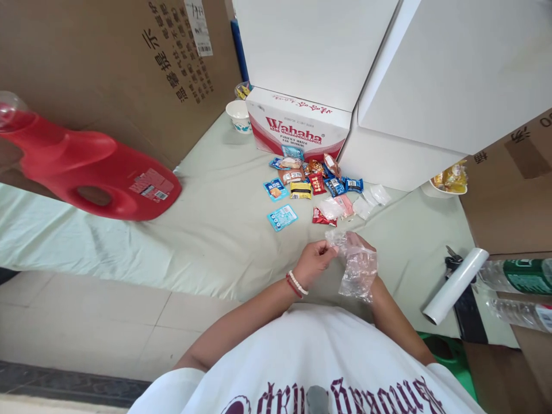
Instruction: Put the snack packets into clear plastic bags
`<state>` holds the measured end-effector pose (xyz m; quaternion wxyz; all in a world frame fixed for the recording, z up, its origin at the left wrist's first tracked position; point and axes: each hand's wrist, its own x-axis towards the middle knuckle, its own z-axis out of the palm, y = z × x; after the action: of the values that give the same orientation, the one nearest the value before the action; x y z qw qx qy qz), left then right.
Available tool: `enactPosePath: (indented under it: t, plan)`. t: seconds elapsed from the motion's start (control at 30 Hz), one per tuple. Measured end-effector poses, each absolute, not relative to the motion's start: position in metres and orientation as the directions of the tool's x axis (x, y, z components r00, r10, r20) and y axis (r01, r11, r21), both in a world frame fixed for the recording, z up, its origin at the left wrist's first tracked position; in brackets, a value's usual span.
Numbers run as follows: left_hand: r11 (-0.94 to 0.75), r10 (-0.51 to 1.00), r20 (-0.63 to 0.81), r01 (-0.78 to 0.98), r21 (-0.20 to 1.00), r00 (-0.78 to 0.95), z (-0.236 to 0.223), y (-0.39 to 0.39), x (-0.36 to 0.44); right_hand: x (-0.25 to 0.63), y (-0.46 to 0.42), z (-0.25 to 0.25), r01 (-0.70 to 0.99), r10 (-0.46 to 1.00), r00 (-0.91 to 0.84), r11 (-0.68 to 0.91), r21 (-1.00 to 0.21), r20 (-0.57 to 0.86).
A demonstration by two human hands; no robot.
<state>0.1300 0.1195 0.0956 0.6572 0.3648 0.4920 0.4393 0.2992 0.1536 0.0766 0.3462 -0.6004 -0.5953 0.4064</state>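
A crinkled clear plastic bag [359,273] hangs in front of my body, above the near edge of the cloth-covered table. My left hand [317,261], with beaded bracelets at the wrist, pinches the bag's upper left edge between thumb and fingers. Behind the bag's right side, my right hand [367,246] grips it, its fingers partly covered by the plastic. Just beyond lie small snack packets: a light blue packet [282,217], a red packet [324,217], a yellow packet [301,190] and several others. Clear plastic wrappers [364,207] rest to their right.
A white Wahaha carton [297,123] stands behind the packets, beside a paper cup [239,117]. On the left is a large red jug [112,172]. To the right are a bowl of snacks [446,179], a white roll [456,286], keys [453,260] and plastic bottles [524,277].
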Motion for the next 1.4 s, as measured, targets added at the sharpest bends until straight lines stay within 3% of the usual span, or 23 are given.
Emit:
enactPosePath:
  t: [0.07, 0.13, 0.23, 0.33, 0.5, 0.6, 0.73, 0.83, 0.93, 1.03, 1.17, 1.3, 1.4]
  plan:
    - [0.365, 0.928, -0.325, -0.265, 0.893, 0.182, 0.091, 0.114, 0.115, 0.304, 0.156, 0.081, 0.523, 0.999, -0.041, 0.039, -0.851, 0.021]
    - [0.374, 0.92, -0.32, -0.265, 0.889, 0.226, 0.086, 0.106, 0.095, 0.31, 0.159, 0.081, 0.536, 1.0, -0.01, 0.028, -0.843, 0.027]
    - [0.397, 0.915, -0.345, -0.32, 0.86, 0.208, 0.079, 0.094, 0.066, 0.314, 0.162, 0.075, 0.395, 0.996, 0.007, -0.085, -0.915, -0.09]
    - [0.44, 0.894, -0.422, -0.481, 0.759, 0.152, 0.075, 0.087, 0.047, 0.309, 0.162, 0.067, 0.238, 0.98, -0.012, -0.191, -0.952, -0.199]
    - [0.401, 0.879, -0.472, -0.638, 0.658, 0.065, 0.072, 0.09, 0.036, 0.294, 0.161, 0.064, 0.209, 0.978, -0.061, -0.184, -0.961, -0.2]
    - [0.366, 0.9, -0.434, -0.612, 0.701, 0.041, 0.072, 0.091, 0.029, 0.295, 0.162, 0.066, 0.225, 0.985, -0.054, -0.149, -0.963, -0.165]
    - [0.229, 0.961, -0.278, -0.548, 0.805, -0.008, 0.076, 0.088, 0.022, 0.302, 0.164, 0.071, 0.14, 0.99, -0.062, -0.113, -0.984, -0.123]
    - [0.145, 0.974, -0.225, -0.649, 0.747, -0.042, 0.079, 0.091, 0.029, 0.299, 0.163, 0.074, -0.033, 0.991, -0.074, -0.111, -0.993, -0.109]
    - [0.031, 0.96, -0.225, -0.739, 0.673, -0.165, 0.079, 0.105, 0.043, 0.286, 0.159, 0.074, -0.141, 0.969, -0.095, -0.241, -0.96, -0.229]
    - [-0.113, 0.884, -0.239, -0.68, 0.724, -0.402, 0.075, 0.124, 0.052, 0.274, 0.154, 0.075, -0.122, 0.951, 0.002, -0.308, -0.944, -0.31]
    - [-0.132, 0.803, -0.242, -0.558, 0.819, -0.545, 0.068, 0.136, 0.041, 0.282, 0.154, 0.08, -0.015, 0.969, 0.071, -0.235, -0.972, -0.235]
    - [0.032, 0.868, -0.178, -0.305, 0.952, -0.463, 0.067, 0.128, 0.017, 0.3, 0.165, 0.08, 0.1, 0.972, -0.006, -0.231, -0.968, -0.233]
    - [0.255, 0.908, -0.315, -0.233, 0.938, -0.277, 0.07, 0.122, 0.008, 0.301, 0.179, 0.076, 0.144, 0.954, -0.059, -0.284, -0.948, -0.295]
